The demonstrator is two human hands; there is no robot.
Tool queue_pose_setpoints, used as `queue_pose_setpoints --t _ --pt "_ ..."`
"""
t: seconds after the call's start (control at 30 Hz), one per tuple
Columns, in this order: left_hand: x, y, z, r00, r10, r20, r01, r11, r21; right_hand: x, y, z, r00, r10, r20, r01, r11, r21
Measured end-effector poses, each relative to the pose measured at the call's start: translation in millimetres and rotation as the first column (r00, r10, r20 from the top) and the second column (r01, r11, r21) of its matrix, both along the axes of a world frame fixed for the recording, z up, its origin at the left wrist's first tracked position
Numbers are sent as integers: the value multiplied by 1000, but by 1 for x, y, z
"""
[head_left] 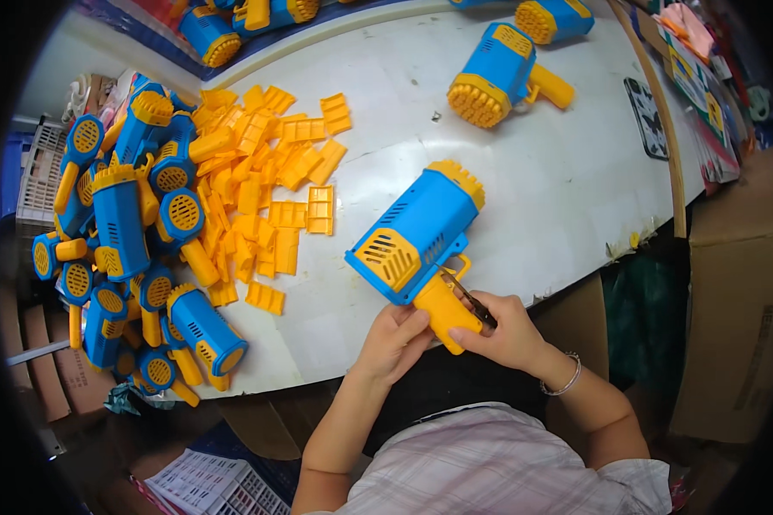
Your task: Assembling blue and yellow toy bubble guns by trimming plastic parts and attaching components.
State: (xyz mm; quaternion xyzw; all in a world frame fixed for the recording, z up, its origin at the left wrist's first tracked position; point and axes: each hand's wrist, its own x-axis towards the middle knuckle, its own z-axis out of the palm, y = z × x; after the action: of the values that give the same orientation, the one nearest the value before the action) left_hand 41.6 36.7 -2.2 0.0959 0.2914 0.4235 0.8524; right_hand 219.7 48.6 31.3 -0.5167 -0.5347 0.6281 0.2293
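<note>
A blue and yellow toy bubble gun (421, 232) is tilted above the near edge of the table, its nozzle end pointing away to the upper right. My right hand (511, 335) closes on its yellow handle, thumb across the grip. A dark strip shows along the handle's right side, by the fingers; I cannot make out what it is. My left hand (397, 339) is closed against the lower left of the handle, just under the gun's rear end. Its fingertips are partly hidden.
Loose yellow plastic covers (320, 210) lie scattered left of the gun. Beyond them is a heap of similar bubble guns (120, 223). Another gun (494, 73) rests at the far right of the white table (386, 112). A phone (646, 118) lies near the right edge. Cardboard boxes (730, 300) stand beside the table.
</note>
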Motion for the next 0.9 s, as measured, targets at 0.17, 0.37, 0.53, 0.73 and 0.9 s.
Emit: queue_pose_setpoints --t 0.17,0.37,0.53,0.73,0.9 --pt "-11 4 12 999 36 -16 -35 998 44 -10 8 11 1000 -29 -9 30 987 159" --pt "-49 25 53 942 229 -244 -153 944 293 8 -1 -1 929 -352 117 317 917 241" --pt "-180 74 109 -193 838 -511 -7 520 854 0 9 -5 959 -221 175 167 946 279" --pt "-300 138 190 -789 610 76 513 585 628 -18 22 -2 970 -219 102 178 935 306" --pt "-312 211 232 -729 611 308 682 689 246 -27 22 4 979 -170 114 130 946 299"
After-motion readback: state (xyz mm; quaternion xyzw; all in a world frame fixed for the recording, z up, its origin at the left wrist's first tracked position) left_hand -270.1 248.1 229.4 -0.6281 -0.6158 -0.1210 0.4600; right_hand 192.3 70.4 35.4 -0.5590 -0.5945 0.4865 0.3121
